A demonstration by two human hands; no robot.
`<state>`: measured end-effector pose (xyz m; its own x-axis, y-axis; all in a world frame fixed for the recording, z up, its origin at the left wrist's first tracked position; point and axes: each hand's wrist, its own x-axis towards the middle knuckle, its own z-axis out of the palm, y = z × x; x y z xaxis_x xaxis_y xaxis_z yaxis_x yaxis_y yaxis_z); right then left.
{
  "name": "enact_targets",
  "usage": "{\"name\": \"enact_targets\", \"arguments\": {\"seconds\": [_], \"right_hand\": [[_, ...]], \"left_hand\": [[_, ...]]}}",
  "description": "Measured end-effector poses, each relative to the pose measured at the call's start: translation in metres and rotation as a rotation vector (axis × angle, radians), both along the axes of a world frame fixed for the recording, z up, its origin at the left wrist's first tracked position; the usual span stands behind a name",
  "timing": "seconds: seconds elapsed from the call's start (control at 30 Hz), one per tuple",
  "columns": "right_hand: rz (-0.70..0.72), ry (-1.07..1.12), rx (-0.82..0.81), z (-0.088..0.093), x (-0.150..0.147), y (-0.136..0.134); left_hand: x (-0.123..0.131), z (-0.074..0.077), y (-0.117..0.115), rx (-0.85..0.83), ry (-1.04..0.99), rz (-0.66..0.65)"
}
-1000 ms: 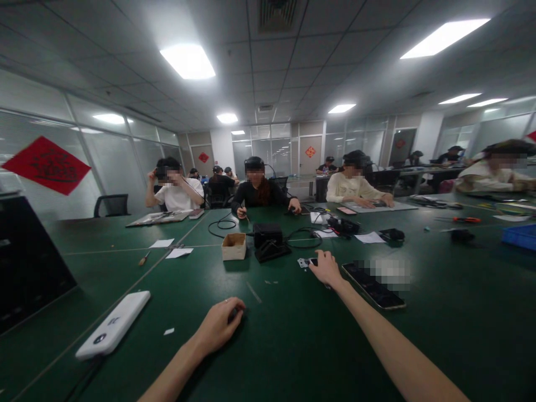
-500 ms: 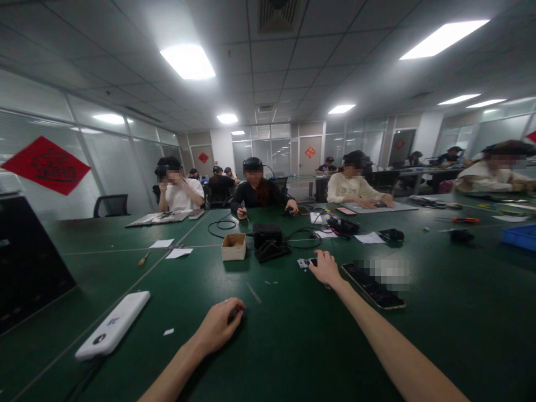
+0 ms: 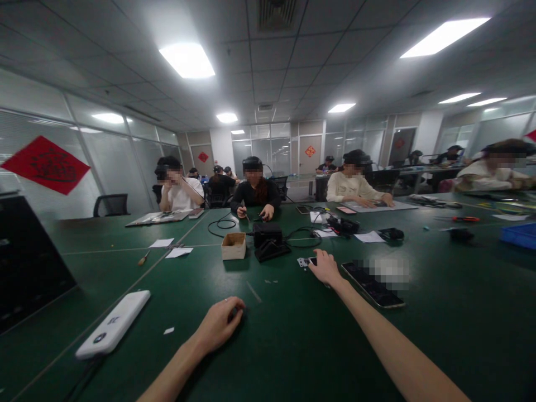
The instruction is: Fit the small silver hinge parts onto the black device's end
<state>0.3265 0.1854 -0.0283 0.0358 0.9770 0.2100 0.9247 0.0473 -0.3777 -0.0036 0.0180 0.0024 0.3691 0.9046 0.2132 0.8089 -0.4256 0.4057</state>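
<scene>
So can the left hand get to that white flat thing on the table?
Probably yes. The white power bank lies flat to the left of the left hand, and only bare green table and a tiny white scrap sit between them.

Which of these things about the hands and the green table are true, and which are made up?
1. The right hand touches a small metal part. True.
2. The phone lies left of the left hand. False: it lies just right of the right hand.
3. The white power bank lies on the green table. True.
4. The left hand holds the cardboard box. False: the box stands on the table, well beyond that hand.
</scene>
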Motion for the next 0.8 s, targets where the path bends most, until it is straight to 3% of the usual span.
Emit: {"name": "enact_targets", "arguments": {"seconds": [0.57, 0.8], "right_hand": [[-0.037, 0.015, -0.022, -0.003, 0.003, 0.002], [-0.064, -0.068, 0.05, 0.009, 0.0, -0.004]], "left_hand": [[-0.004, -0.007, 0.006, 0.047, 0.005, -0.032], [-0.006, -0.012, 0.01, 0.076, 0.015, -0.043]]}}
